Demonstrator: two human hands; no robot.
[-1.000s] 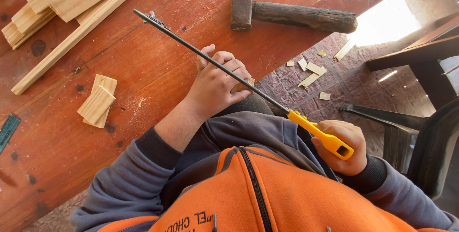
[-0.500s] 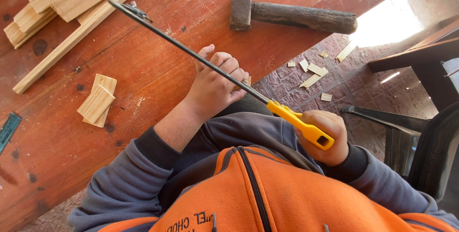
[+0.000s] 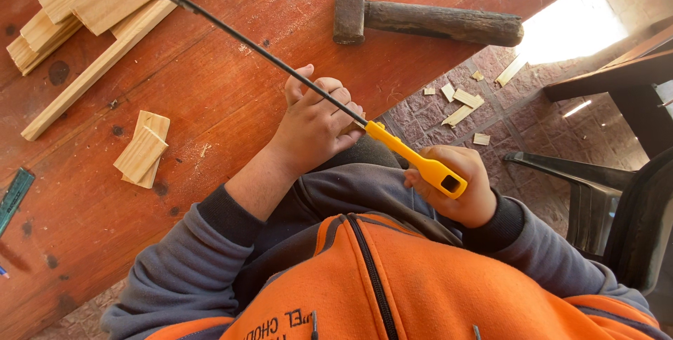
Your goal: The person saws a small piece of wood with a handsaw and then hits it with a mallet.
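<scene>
The person sits at the edge of a reddish wooden desk (image 3: pixel 210 193) and works with a thin saw (image 3: pixel 280 66) that has a yellow handle (image 3: pixel 420 161). The right hand (image 3: pixel 456 186) has its fingers (image 3: pixel 427 187) wrapped tight around this handle, just off the desk edge and above the lap. From these fingers the dark narrow blade runs up and away in a slant across the desk, passing over the left hand (image 3: pixel 315 126).

The left hand lies at the desk edge with the fingers (image 3: pixel 329 94) curled closed over something small; what is under them I cannot tell, because the hand hides it. The blade crosses right at the knuckles of these fingers, touching or nearly touching them.

Beyond the left fingers, further on the desk, lies a hammer (image 3: pixel 420 17) with a heavy dark head and a worn wooden handle, well apart from both hands. To the far side from the fingers, a pile of long pale wooden strips (image 3: pixel 98 10) lies near the blade's far end. Two short cut wooden pieces (image 3: pixel 144 151) lie stacked, near the left forearm. On the brick floor (image 3: pixel 505 123) below the right fingers lie small wood offcuts (image 3: pixel 459 102), and a dark plastic chair (image 3: pixel 617 207) stands beside the right arm.
</scene>
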